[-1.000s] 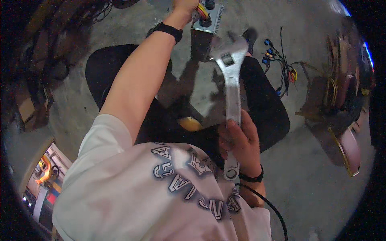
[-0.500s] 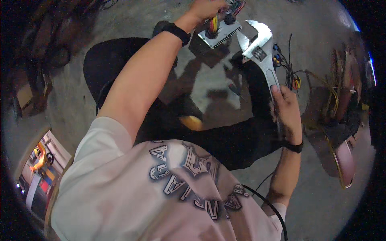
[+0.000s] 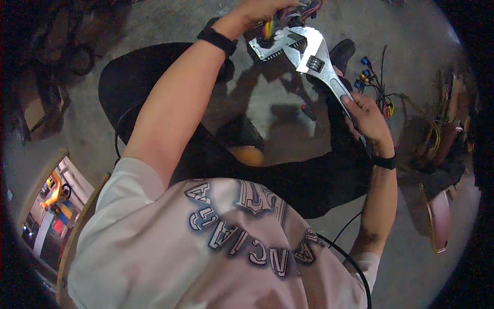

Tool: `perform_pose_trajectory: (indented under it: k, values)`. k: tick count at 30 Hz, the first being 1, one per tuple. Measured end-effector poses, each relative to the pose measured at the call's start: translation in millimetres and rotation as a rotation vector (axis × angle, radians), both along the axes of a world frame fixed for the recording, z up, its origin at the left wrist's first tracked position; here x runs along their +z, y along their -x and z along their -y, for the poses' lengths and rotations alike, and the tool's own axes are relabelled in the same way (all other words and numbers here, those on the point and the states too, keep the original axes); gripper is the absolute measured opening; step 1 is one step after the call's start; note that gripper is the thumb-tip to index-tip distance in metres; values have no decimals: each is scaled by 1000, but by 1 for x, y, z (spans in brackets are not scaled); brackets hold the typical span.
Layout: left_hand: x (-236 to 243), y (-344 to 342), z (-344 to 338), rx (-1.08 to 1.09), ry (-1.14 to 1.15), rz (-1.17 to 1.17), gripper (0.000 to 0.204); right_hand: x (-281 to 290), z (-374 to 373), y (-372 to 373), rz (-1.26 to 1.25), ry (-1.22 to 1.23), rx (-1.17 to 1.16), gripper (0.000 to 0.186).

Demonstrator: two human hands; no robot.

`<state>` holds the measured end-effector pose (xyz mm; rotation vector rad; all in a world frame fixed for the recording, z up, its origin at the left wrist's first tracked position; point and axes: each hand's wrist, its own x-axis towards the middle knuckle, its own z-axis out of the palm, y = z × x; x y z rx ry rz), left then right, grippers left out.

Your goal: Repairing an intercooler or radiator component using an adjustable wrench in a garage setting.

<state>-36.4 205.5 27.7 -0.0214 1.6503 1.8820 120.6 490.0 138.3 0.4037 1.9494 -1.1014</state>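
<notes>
We grip large silver adjustable wrench (image 3: pixel 320 66) in right hand (image 3: pixel 366 116), left hand (image 3: pixel 260 10) clutching finned grey metal box (image 3: pixel 272 44); we seat jaws squarely before turning.

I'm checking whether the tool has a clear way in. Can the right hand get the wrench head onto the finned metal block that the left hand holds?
Probably yes. The right hand grips the wrench by its handle, and its head already lies against the finned metal block held up by the left hand. Nothing shows between them.
</notes>
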Motion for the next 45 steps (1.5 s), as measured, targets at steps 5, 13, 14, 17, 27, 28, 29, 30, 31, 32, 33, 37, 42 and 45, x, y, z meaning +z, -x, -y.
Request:
perform_pose_trajectory:
  k: [5,13,14,17,27,28,29,30,31,32,33,37,42,45]
  values:
    - [-8,-8,5,107,113,-41,26,-5,-5,5,27,43,32,31]
    - [59,-22,-15,377,334,-118,25,-5,-12,18,-3,112,193,32]
    - [66,-26,-17,422,269,-92,23,-9,-14,18,-3,120,186,32]
    - [66,-34,-24,577,197,-40,20,-18,-15,19,-101,79,242,32]
    - [26,-38,4,730,85,-44,19,-19,25,28,-125,61,85,30]
    - [22,-36,8,730,94,-42,19,-22,26,28,-249,45,90,30]
    - [19,-32,15,645,10,-39,20,-22,28,27,-372,14,94,30]
    - [16,-30,21,561,-74,-35,23,-23,24,28,-379,34,143,30]
    - [12,-30,24,560,-71,-30,23,-24,20,30,-386,54,194,30]
    - [12,-28,25,525,-110,-29,25,-25,16,32,-395,74,244,30]
    - [12,-27,25,490,-150,-28,27,-27,11,35,-405,95,295,30]
    - [19,-33,9,609,-14,-35,28,-53,-5,53,-228,174,354,30]
    - [18,-32,16,573,-67,-51,26,-37,7,69,-147,63,250,30]
    - [15,-32,19,483,-109,-64,27,-40,6,72,-217,59,326,31]
